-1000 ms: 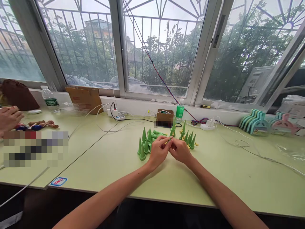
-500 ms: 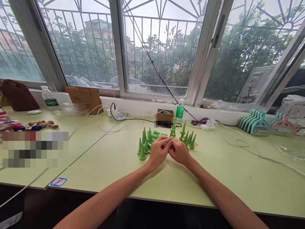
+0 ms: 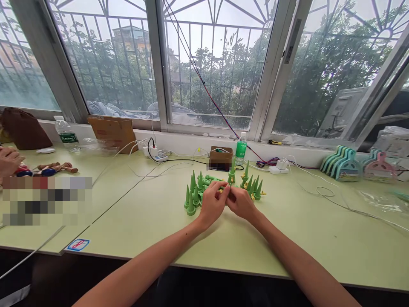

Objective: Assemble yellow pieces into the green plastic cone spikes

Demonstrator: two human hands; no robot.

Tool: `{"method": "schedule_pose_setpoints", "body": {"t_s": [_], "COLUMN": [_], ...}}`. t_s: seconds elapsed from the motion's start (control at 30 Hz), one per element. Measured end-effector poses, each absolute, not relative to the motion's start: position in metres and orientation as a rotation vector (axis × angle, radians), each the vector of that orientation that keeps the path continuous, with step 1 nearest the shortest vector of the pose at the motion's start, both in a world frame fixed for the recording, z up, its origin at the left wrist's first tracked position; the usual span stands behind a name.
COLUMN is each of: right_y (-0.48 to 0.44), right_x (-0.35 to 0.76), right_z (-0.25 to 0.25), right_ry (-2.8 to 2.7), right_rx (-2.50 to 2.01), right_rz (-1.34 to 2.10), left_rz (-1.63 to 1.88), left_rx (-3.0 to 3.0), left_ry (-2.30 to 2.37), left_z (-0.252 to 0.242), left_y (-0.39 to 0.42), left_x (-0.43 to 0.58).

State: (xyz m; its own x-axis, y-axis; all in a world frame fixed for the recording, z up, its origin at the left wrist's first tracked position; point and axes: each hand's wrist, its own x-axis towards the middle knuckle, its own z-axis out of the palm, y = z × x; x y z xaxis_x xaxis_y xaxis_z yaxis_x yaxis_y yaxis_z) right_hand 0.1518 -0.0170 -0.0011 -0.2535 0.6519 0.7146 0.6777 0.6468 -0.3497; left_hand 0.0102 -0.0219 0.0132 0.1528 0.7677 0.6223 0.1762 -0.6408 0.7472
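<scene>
My left hand point(image 3: 213, 199) and my right hand point(image 3: 240, 202) meet above the table, fingertips pinched close together. Between them shows a bit of a green watering spike part point(image 3: 230, 186); the fingers hide most of it. Left of my hands, several green cone-shaped watering spikes point(image 3: 191, 205) stand point up. More spikes point(image 3: 258, 190) with small yellow valves stand to the right. Behind my left hand lie green tubular pieces point(image 3: 211, 178), partly covered by it.
A water bottle point(image 3: 241, 146) and a small brown box point(image 3: 221, 157) stand behind the spikes. White cables point(image 3: 345, 206) cross the table at right, near plastic dustpan-like sets point(image 3: 345, 165). At far left, another person's hand point(image 3: 9, 160) is near wooden toys point(image 3: 57, 167).
My fingertips have shifted slightly around the small green part, which now shows less. Another person's hand has come into view at the far left.
</scene>
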Motion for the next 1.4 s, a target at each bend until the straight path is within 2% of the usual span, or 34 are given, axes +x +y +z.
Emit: {"method": "schedule_pose_setpoints", "body": {"t_s": [0.27, 0.87, 1.4], "right_y": [-0.015, -0.004, -0.006], "right_x": [0.165, 0.227, 0.226], "right_z": [0.009, 0.029, 0.029], "right_ry": [-1.795, -1.175, -1.273], "right_rx": [-1.088, -1.215, -1.261], "right_rz": [-0.032, -0.374, -0.298], "left_rz": [1.540, 1.509, 1.452], "left_rx": [1.867, 1.893, 1.915], "left_ry": [0.906, 0.875, 0.877], "left_z": [0.015, 0.014, 0.015], "left_y": [-0.022, -0.023, -0.023], "left_x": [0.011, 0.013, 0.013]}}
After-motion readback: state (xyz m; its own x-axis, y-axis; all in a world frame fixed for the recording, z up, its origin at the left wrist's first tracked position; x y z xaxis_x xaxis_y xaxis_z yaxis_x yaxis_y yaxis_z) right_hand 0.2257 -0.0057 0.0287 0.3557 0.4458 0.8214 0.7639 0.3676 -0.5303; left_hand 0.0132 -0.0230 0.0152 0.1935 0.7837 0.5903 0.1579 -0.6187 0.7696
